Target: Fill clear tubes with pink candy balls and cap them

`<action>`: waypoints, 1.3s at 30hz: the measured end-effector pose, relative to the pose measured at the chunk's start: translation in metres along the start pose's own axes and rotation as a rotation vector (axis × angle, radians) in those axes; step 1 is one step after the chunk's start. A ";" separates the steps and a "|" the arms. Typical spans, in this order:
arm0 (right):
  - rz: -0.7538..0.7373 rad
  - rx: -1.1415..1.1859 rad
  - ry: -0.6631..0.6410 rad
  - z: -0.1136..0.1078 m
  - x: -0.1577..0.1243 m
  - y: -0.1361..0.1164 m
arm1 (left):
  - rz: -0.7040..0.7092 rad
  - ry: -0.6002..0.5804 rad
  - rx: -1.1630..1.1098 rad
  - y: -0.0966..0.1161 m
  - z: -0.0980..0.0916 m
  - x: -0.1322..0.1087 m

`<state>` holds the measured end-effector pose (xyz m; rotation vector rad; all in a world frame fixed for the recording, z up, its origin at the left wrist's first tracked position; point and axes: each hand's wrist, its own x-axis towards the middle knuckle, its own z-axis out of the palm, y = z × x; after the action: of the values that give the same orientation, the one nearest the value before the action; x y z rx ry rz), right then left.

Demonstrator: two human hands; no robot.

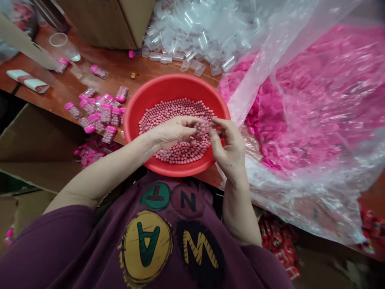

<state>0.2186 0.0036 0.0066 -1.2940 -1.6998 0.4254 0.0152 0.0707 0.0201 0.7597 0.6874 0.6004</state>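
Over a red plastic bowl (180, 170) partly filled with small pink beads (177, 108), both my hands meet. My left hand (179, 130) grips a small clear jar (202, 127) filled with pink beads, between thumb and fingers. At the jar's right end, the thumb and fingertips of my right hand (230, 146) are drawn together; whatever lies between them is hidden. Left of the bowl, a loose pile of filled jars with pink caps (106, 113) lies on the wooden table (120, 66).
Clear empty tubes (195, 36) are heaped behind the bowl. To the right spreads a large plastic bag of pink caps (319, 96). One cardboard box (111, 24) stands at the back; an open box (36, 144) sits below the left table edge. Red packets (278, 241) lie lower right.
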 end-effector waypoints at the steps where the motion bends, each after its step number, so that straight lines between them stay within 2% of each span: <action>1: 0.008 0.006 -0.017 0.005 0.002 -0.001 | 0.007 -0.002 -0.007 -0.002 0.000 -0.002; 6: 0.084 0.046 -0.044 0.018 0.003 0.001 | -0.007 0.033 -0.005 -0.010 -0.002 -0.006; 9: 0.142 -0.049 0.121 0.003 0.004 0.018 | 0.008 0.137 0.073 -0.011 -0.006 -0.006; 12: 0.268 -0.118 0.318 -0.024 0.005 0.040 | 0.077 0.244 0.409 -0.012 -0.015 -0.002; 14: 0.323 -0.108 0.342 -0.038 0.003 0.050 | 0.104 0.245 0.751 -0.011 -0.022 0.005; 17: 0.352 -0.098 0.309 -0.048 -0.004 0.062 | -0.020 0.166 1.142 -0.012 -0.025 0.021; 20: 0.390 -0.165 0.355 -0.054 -0.012 0.082 | -0.176 0.212 1.227 -0.023 -0.016 0.041; 22: 0.485 -0.251 0.371 -0.062 -0.017 0.102 | -0.203 0.246 1.181 -0.034 -0.005 0.053; 23: 0.548 -0.305 0.339 -0.067 -0.018 0.112 | -0.201 0.251 1.153 -0.039 0.001 0.057; 26: 0.666 -0.427 0.132 -0.076 -0.021 0.136 | -0.202 0.250 1.061 -0.044 0.016 0.062; 28: 0.652 -0.422 -0.025 -0.072 -0.021 0.143 | -0.207 0.231 0.917 -0.037 0.022 0.058; 31: 0.587 -0.365 -0.169 -0.058 -0.017 0.143 | -0.144 0.190 0.513 -0.018 0.025 0.046; 33: 0.554 -0.354 -0.208 -0.050 -0.013 0.141 | -0.061 0.181 0.284 -0.007 0.024 0.035; 35: 0.544 -0.342 -0.214 -0.046 -0.011 0.139 | -0.003 0.184 0.187 0.000 0.022 0.023; 39: 0.561 -0.311 -0.178 -0.045 -0.015 0.138 | -0.040 0.192 0.021 -0.001 0.018 0.001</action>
<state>0.3345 0.0317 -0.0774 -2.0251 -1.5674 0.6317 0.0289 0.0630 0.0283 0.7119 0.8842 0.6360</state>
